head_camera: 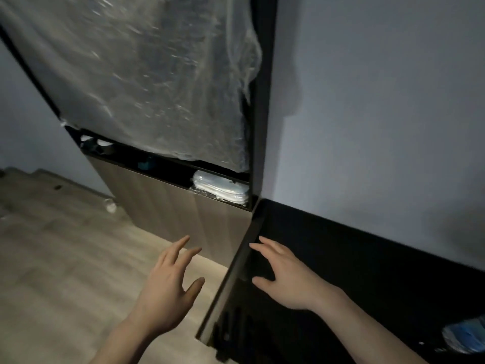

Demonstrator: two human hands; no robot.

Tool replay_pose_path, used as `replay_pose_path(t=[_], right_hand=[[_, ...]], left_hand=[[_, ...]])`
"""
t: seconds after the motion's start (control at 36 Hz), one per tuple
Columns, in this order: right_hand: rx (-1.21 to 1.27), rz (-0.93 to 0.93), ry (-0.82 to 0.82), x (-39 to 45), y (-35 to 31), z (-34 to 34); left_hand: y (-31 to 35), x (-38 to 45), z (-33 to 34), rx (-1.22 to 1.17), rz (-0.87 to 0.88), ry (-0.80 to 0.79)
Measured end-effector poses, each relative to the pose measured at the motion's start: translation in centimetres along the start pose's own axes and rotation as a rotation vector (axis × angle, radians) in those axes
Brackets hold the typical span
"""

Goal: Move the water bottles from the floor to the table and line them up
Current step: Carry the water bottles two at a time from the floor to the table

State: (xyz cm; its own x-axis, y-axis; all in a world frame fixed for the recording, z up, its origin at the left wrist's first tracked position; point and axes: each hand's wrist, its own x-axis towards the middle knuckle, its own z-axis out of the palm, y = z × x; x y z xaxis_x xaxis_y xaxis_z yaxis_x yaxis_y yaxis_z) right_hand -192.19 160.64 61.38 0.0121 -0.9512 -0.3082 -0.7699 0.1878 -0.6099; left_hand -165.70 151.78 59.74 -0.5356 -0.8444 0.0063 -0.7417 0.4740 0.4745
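Both hands empty — between bottles, as I judge it.
Left hand (pixel 168 290) over the floor (pixel 65 258), right hand (pixel 286 277) over the dark table (pixel 367 271), fingers spread and loose. A blurred thing at the table's right edge (pixel 464 336) may be bottles; none shows on the floor. Next: find one — the cabinet (pixel 162 200) stands near.
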Motion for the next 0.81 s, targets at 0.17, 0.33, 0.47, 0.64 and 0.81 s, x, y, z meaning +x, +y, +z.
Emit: replay_pose_path(t=[0.17, 0.33, 0.47, 0.64, 0.81], right_hand=[[-0.037, -0.077, -0.005, 7.7, -11.1, 5.2], [-0.085, -0.166, -0.034, 14.2, -21.0, 10.0], [-0.166, -0.262, -0.079, 19.3, -28.3, 12.9], [-0.214, -0.330, -0.136, 25.5, -34.5, 15.5], [-0.229, -0.355, -0.211, 32.7, -39.5, 19.0]], left_hand=[[-12.1, -1.8, -7.2, 0.013, -0.076, 0.073], [-22.3, -4.5, -13.1, 0.065, -0.171, 0.093], [-29.3, -6.9, -17.4, 0.049, -0.288, 0.174], [-36.3, -8.4, -21.0, 0.067, -0.427, 0.222], [-43.8, -8.1, -24.7, 0.101, -0.524, 0.220]])
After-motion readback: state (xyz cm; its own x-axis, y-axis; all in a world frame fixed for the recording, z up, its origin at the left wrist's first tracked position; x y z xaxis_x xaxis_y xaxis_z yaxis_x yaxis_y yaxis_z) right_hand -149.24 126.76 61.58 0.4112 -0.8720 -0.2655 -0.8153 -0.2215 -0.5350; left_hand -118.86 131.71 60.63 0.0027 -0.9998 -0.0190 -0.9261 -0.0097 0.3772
